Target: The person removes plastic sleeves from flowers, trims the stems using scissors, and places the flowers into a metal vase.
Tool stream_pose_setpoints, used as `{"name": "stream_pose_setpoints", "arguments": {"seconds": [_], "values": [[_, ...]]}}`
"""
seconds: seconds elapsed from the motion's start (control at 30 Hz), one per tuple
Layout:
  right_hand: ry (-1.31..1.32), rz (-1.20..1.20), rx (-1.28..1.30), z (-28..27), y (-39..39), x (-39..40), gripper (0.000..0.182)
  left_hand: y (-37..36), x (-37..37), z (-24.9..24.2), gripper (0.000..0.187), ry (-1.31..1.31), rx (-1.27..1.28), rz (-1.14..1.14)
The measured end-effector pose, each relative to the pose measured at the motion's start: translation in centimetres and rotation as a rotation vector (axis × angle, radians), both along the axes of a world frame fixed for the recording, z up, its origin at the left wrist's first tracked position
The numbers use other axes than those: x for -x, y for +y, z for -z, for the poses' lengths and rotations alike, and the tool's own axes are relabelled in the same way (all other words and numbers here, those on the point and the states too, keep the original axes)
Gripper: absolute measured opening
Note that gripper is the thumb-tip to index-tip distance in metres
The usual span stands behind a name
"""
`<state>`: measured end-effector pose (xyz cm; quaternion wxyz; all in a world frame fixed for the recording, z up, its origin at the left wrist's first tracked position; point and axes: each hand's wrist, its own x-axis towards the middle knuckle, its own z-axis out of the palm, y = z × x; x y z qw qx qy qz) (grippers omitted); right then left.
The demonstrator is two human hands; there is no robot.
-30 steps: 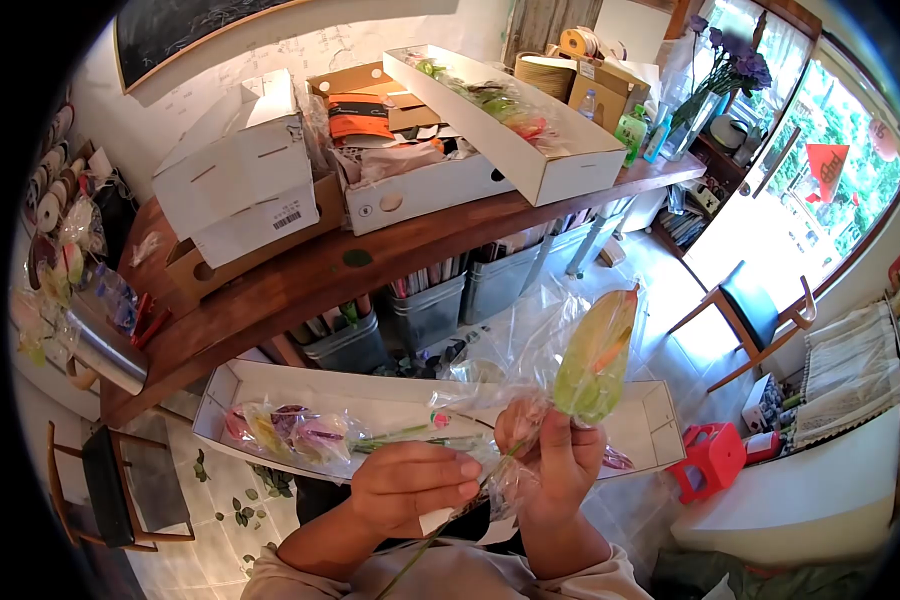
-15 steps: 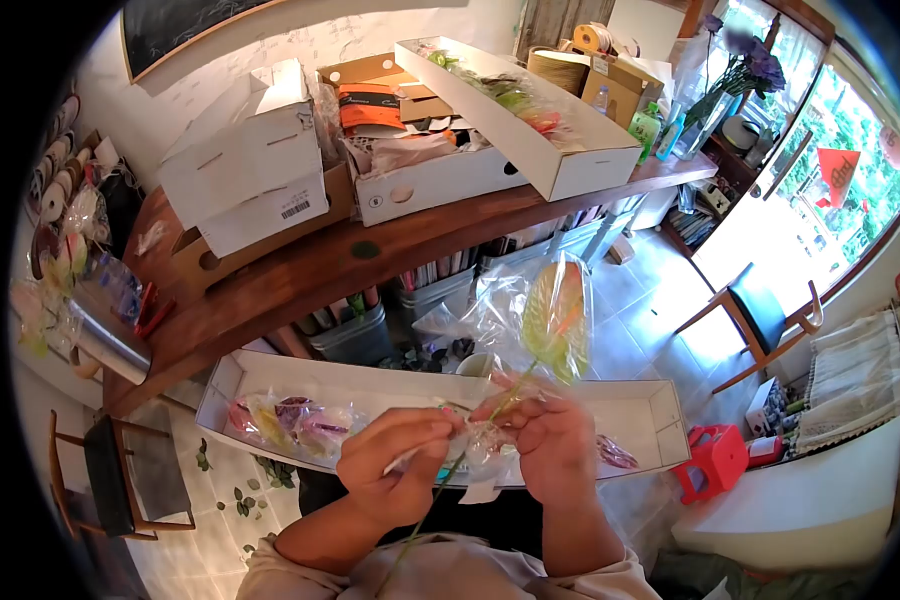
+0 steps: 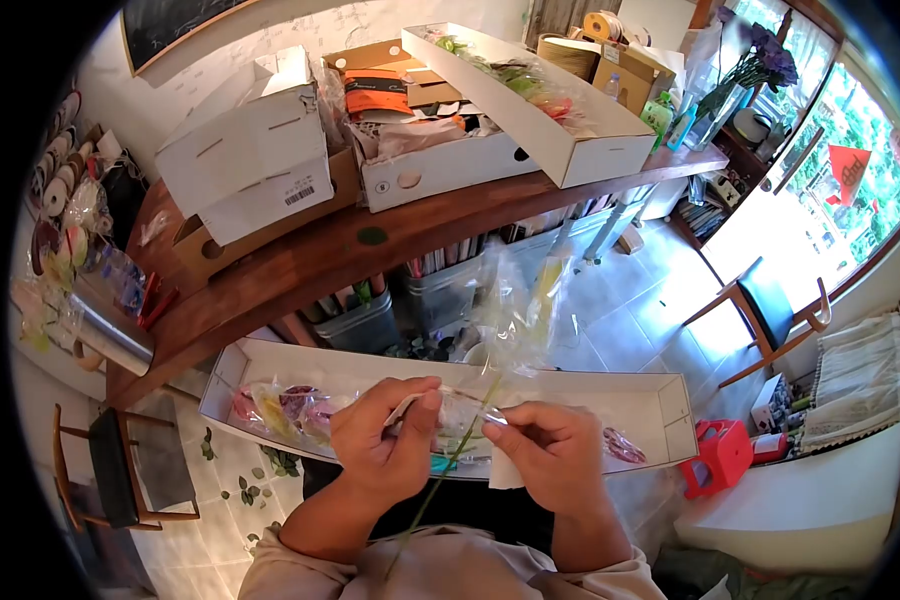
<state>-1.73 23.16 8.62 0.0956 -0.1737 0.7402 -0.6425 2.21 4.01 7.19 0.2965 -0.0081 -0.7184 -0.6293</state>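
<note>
My left hand (image 3: 385,440) is closed, finger and thumb pinching the end of a thin pale strip (image 3: 462,397) that runs toward my other hand; a white scrap shows in its palm. My right hand (image 3: 555,455) is also closed, pinching clear plastic at the stem. A white slip (image 3: 505,468) hangs beside its fingers. Between my hands a long green flower stem (image 3: 435,490) slants down toward my lap. At its upper end a clear plastic sleeve (image 3: 505,310) surrounds a yellowish-green bloom (image 3: 550,285), now partly hidden by glare and folds.
Below my hands lies a long white box (image 3: 650,400) with plastic-wrapped flowers (image 3: 290,405). A wooden counter (image 3: 300,280) ahead carries several boxes. Chairs stand at the left (image 3: 115,465) and right (image 3: 760,305), with a red stool (image 3: 718,455) nearby. Leaves litter the floor.
The sleeved bloom has turned from facing me to nearly edge-on and shifted slightly left. My right hand has moved lower, its fingers now pinched, and the pale strip between my hands shows more clearly.
</note>
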Motion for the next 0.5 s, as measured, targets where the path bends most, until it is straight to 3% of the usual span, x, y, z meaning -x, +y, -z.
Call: {"name": "stream_pose_setpoints", "arguments": {"seconds": [0.1,0.2,0.4,0.5], "values": [[-0.136,-0.058,0.089,0.4,0.5,0.3,0.009,-1.3,1.0,-0.4,0.012,0.144,0.276,-0.008],[-0.354,-0.209,0.134,0.1,1.3,1.5,0.007,-2.6,1.4,-1.2,0.013,0.086,0.324,0.104],[-0.094,-0.456,-0.162,-0.7,2.7,3.9,0.006,-3.5,1.4,-0.1,0.013,-0.115,0.027,0.271],[0.216,-0.554,-0.266,-1.0,2.9,4.9,0.007,-3.9,1.1,-0.4,0.014,-0.27,-0.084,0.325]]}}
